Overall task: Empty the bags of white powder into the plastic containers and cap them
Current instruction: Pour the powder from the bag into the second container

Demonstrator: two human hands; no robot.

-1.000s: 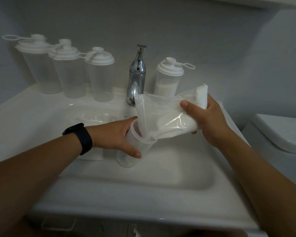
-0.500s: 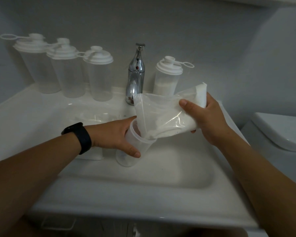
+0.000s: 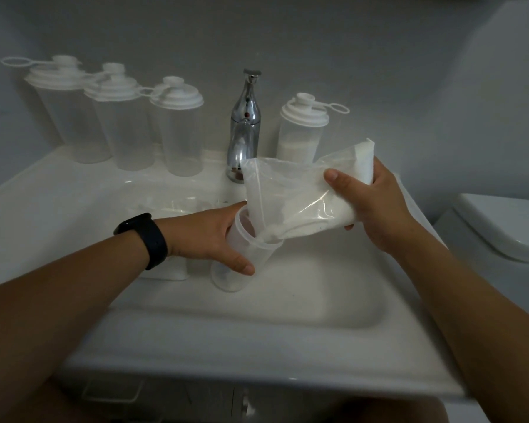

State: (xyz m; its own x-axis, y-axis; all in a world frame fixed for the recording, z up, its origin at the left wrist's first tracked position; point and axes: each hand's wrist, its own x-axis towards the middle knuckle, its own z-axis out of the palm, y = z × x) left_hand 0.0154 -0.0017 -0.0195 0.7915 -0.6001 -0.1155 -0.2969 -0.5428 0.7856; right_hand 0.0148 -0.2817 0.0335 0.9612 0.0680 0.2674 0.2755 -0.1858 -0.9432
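We are mid-pour at centre frame: our left hand (image 3: 209,236) wraps its grip around the open cup (image 3: 242,264), tilted over the sink (image 3: 287,303), while our right hand (image 3: 376,206) clasps the bag (image 3: 300,199), whose mouth sits inside the cup's rim. Next, we judge, the bag's far end must rise so the powder slides down. One capped cup (image 3: 301,132) already holding powder stands right of the tap (image 3: 245,123).

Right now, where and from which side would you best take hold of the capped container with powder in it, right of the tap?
Take the capped container around its clear wall below the lid, coming from the front right. It stands upright, the tap crowds its left, and the lid's loop sticks out to the right up high.
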